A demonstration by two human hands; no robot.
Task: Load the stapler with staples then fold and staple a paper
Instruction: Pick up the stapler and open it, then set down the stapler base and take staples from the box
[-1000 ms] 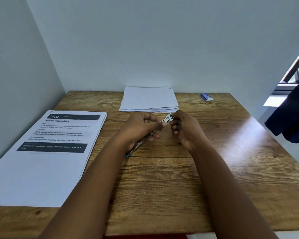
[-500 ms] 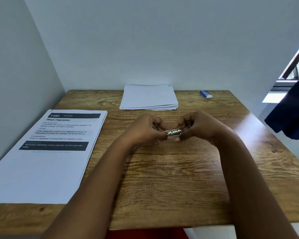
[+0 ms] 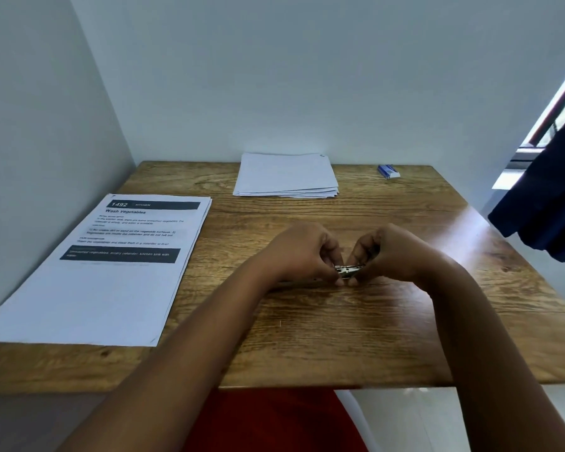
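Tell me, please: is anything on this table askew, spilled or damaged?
Nothing stands out. The blank paper stack, the printed sheets and the small blue box lie flat and tidy. The left hand and right hand pinch the metal stapler.

This looks like a small office or study corner set up for desk work. A wood-grain bench (image 3: 388, 337) is pushed into the angle of two plain pale walls (image 3: 274, 76). On it lie a printed instruction sheet (image 3: 111, 272) headed "Wash Vegetables", a stack of blank white paper (image 3: 286, 174) against the back wall, and a small blue-and-white box (image 3: 388, 171) near the far right corner. At the right edge a window frame (image 3: 555, 102) lets in daylight, with dark blue cloth (image 3: 548, 197) hanging beside it.
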